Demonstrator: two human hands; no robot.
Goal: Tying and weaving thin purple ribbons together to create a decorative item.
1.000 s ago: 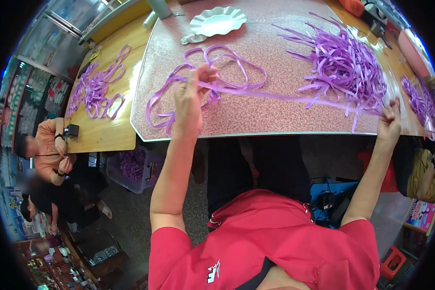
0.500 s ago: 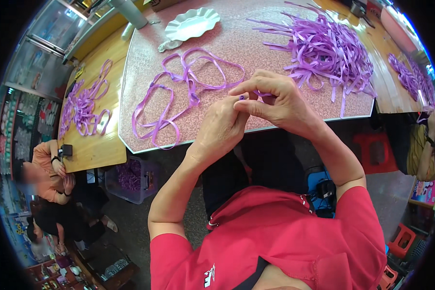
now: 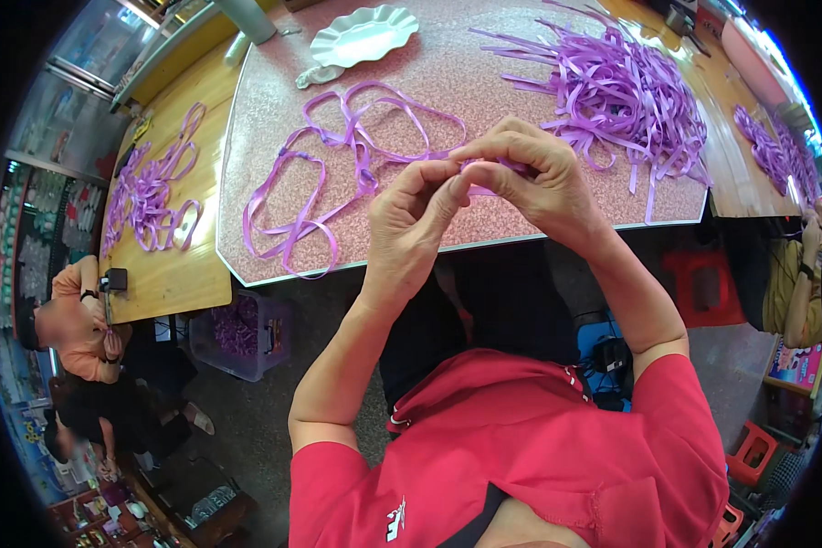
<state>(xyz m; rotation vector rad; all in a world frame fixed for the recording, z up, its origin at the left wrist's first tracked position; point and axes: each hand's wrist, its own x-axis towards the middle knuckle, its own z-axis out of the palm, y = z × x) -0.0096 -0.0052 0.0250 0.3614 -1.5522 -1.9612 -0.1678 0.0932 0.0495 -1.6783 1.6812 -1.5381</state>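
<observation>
Where fingers (image 3: 505, 144) meet, a narrow purple ribbon (image 3: 484, 191) shows.

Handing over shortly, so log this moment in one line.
left hand: pinching purple ribbon; right hand: pinching same ribbon; on table: ribbon loops left, ribbon heap right

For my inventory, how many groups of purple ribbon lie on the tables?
4: a pile on the left table, loose loops on the pink tabletop, a heap at its right, a bundle on the right table. Some may be hidden.

Left grip (image 3: 408, 216) and right grip (image 3: 546, 187) pinch close together.
</observation>
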